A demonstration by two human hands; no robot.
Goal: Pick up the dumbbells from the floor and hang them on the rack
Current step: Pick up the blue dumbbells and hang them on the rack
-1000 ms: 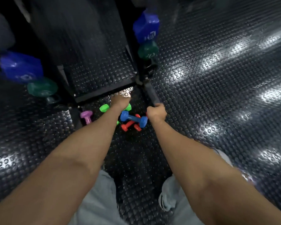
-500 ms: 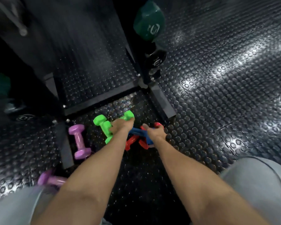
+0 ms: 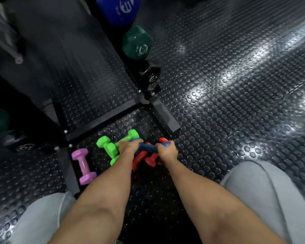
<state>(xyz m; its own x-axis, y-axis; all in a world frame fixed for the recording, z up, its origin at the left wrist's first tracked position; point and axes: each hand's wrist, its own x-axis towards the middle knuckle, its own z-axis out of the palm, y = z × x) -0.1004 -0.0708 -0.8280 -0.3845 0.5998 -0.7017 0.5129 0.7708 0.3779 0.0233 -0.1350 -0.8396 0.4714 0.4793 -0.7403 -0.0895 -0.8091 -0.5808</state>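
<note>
Covering nearly the whole view, the black studded rubber floor shone in pale patches at the right. On it stood the dark metal rack, its base bars meeting at a bolted corner and one foot bar running out toward the lower right. Down its right-hand upright hung a large blue dumbbell at the top, a dark green dumbbell below that, and a black dumbbell lowest; more dark weights sat blurred at the far left. The person's knees in grey trousers filled both lower corners, and two bare forearms reached down between them.

A cluster of small dumbbells lay on the floor just in front of the rack's base. The purple dumbbell lay alone at the left, beside a rack foot. Two bright green dumbbells lay crossed against each other next to it. Two red dumbbells lay side by side under the hands. Across the top of them sat the small blue dumbbell, its handle showing between the two hands.

The left hand was curled over the blue dumbbell's left end, touching the green pair. The right hand was wrapped round its right end, a bit of blue head showing above the knuckles. Whether the blue dumbbell was off the floor could not be told.
</note>
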